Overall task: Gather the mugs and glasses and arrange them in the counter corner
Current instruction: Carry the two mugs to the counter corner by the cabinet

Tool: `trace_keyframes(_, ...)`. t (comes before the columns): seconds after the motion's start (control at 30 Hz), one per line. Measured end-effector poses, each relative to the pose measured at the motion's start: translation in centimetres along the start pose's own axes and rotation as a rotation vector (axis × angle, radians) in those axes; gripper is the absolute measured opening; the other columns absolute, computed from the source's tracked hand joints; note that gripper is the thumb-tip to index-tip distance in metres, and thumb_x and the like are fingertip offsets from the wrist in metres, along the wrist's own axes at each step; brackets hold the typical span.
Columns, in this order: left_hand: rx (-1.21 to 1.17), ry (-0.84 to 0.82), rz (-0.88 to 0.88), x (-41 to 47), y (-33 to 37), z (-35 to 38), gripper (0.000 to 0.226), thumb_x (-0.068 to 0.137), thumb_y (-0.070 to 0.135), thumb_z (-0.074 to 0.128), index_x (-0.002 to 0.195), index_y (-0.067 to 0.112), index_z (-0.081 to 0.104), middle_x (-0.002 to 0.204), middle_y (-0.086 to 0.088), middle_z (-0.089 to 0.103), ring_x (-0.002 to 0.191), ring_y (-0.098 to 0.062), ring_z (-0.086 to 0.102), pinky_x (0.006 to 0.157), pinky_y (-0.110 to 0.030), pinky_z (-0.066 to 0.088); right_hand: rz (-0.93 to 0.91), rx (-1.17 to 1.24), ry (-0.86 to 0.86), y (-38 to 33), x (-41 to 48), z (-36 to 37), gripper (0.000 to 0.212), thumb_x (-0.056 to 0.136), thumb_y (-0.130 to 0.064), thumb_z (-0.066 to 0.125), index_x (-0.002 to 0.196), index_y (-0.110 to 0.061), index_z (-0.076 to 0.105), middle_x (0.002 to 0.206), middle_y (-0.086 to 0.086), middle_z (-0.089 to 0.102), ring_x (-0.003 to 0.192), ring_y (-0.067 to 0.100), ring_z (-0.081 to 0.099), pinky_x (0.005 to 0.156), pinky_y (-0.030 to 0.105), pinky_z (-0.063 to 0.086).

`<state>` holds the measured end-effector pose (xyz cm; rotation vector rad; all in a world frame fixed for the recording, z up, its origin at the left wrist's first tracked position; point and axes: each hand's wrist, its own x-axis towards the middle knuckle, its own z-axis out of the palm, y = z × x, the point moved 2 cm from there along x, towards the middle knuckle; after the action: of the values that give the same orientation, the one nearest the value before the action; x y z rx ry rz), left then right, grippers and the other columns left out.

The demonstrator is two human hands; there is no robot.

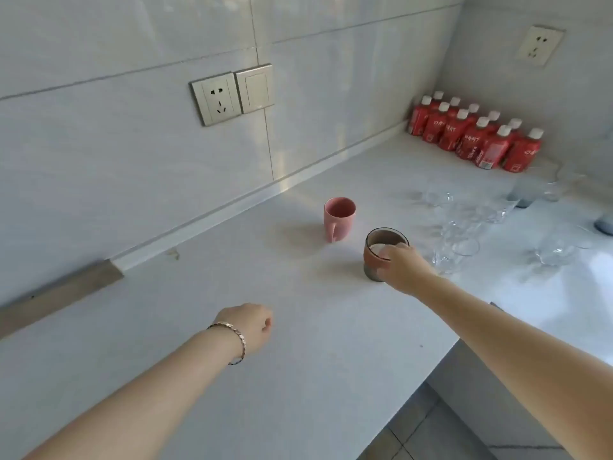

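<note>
A pink mug stands upright on the white counter, its handle toward me. Just right of it is a smoky grey glass, and my right hand is wrapped around its rim and side. My left hand hovers over the counter nearer to me, fingers curled, with nothing in it and a bracelet on the wrist. Several clear glasses are scattered to the right, toward the corner. A bluish tumbler stands farther back among them.
Several red bottles with white caps are lined up in the far corner against the wall. Wall sockets sit above the backsplash. The counter's front edge drops to the floor at lower right.
</note>
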<state>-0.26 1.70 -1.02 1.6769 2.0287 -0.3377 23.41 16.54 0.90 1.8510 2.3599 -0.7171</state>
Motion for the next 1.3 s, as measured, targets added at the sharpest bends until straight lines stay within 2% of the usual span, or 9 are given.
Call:
trace_keyframes(0.1, -0.062, -0.051, -0.066, 3.3, 1.5, 0.1, 0.024, 0.09, 0.022, 0.041, 0.106, 0.023, 0.058, 0.114, 0.003, 0.064, 0.105, -0.022, 0.061, 0.083, -0.029, 0.046, 0.002, 0.02, 0.126, 1.6, 3.2, -1.7, 0.063, 0.081, -0.037, 0.064, 0.136, -0.017, 0.041, 0.139, 0.009, 0.039, 0.129, 0.03, 0.035, 0.103, 0.04, 0.039)
trace_keyframes(0.27, -0.183, -0.072, -0.181, 7.0, 4.0, -0.3, 0.023, 0.09, 0.024, 0.041, 0.106, 0.026, 0.059, 0.112, 0.005, 0.065, 0.102, -0.02, 0.063, 0.087, -0.03, 0.049, 0.022, 0.006, -0.11, 3.4, 7.4, -1.0, 0.109, 0.064, -0.059, 0.073, 0.147, -0.024, 0.011, 0.142, 0.005, 0.031, 0.129, 0.029, 0.041, 0.101, 0.041, 0.041)
trace_keyframes(0.4, -0.441, 0.015, -0.213, 10.2, 6.1, -1.3, 0.052, 0.088, 0.023, 0.05, 0.136, 0.033, 0.033, 0.128, 0.0, 0.051, 0.109, -0.022, 0.058, 0.095, -0.036, 0.048, -0.048, 0.081, -0.131, 4.8, 8.3, -0.5, 0.109, 0.062, -0.059, 0.073, 0.147, -0.027, 0.013, 0.136, 0.0, 0.039, 0.119, 0.025, 0.053, 0.093, 0.035, 0.047)
trace_keyframes(0.5, -0.681, 0.201, -0.201, 14.0, 8.8, -3.8, 0.084, 0.081, 0.022, 0.066, 0.146, 0.025, 0.013, 0.151, -0.004, 0.025, 0.136, -0.019, 0.036, 0.112, -0.033, 0.033, -0.049, 0.173, -0.118, 5.8, 8.5, -0.9, 0.105, 0.061, -0.058, 0.074, 0.145, -0.03, 0.018, 0.136, -0.004, 0.041, 0.117, 0.021, 0.055, 0.091, 0.032, 0.048)
trace_keyframes(0.57, -0.717, 0.293, -0.189, 17.2, 10.9, -6.1, 0.097, 0.076, 0.022, 0.073, 0.148, 0.019, 0.007, 0.156, -0.003, 0.014, 0.143, -0.017, 0.022, 0.114, -0.031, 0.025, -0.018, 0.243, -0.103, 6.5, 8.5, -1.6, 0.103, 0.061, -0.058, 0.074, 0.144, -0.031, 0.02, 0.136, -0.007, 0.041, 0.117, 0.019, 0.056, 0.092, 0.032, 0.048)
trace_keyframes(0.7, -0.647, 0.298, -0.2, 23.4, 12.9, -8.7, 0.117, 0.063, 0.032, 0.081, 0.148, 0.022, 0.002, 0.158, 0.004, 0.005, 0.143, -0.021, 0.023, 0.111, -0.044, 0.036, 0.006, 0.279, -0.076, 8.0, 8.9, -2.7, 0.103, 0.061, -0.055, 0.075, 0.144, -0.032, 0.02, 0.137, -0.009, 0.04, 0.114, 0.018, 0.057, 0.091, 0.032, 0.05)
trace_keyframes(0.83, -0.801, 0.326, -0.229, 25.3, 12.7, -8.2, 0.096, 0.061, 0.03, 0.082, 0.14, 0.028, 0.028, 0.143, 0.002, 0.032, 0.118, -0.025, 0.052, 0.087, -0.051, 0.055, 0.011, 0.266, -0.065, 8.6, 9.1, -2.7, 0.103, 0.06, -0.056, 0.075, 0.144, -0.034, 0.02, 0.137, -0.011, 0.039, 0.114, 0.017, 0.057, 0.09, 0.031, 0.05)
trace_keyframes(1.03, -0.855, 0.589, -0.228, 18.8, 11.3, -5.1, 0.081, 0.059, 0.019, 0.085, 0.13, 0.019, 0.046, 0.125, 0.009, 0.049, 0.117, -0.008, 0.048, 0.084, -0.003, 0.025, -0.042, 0.265, -0.101, 7.4, 8.4, -1.4, 0.105, 0.06, -0.052, 0.079, 0.145, -0.034, 0.02, 0.137, -0.013, 0.038, 0.117, 0.013, 0.054, 0.092, 0.031, 0.05)
trace_keyframes(1.3, -0.914, 0.669, -0.481, 3.8, 0.0, -1.1, 0.088, 0.053, 0.014, 0.089, 0.13, 0.023, 0.049, 0.119, 0.016, 0.048, 0.109, -0.002, 0.045, 0.096, -0.019, 0.033, -0.299, 0.11, -0.242, -2.9, 6.0, 1.2, 0.106, 0.062, -0.051, 0.078, 0.146, -0.034, 0.016, 0.14, -0.013, 0.035, 0.12, 0.014, 0.051, 0.09, 0.025, 0.045)
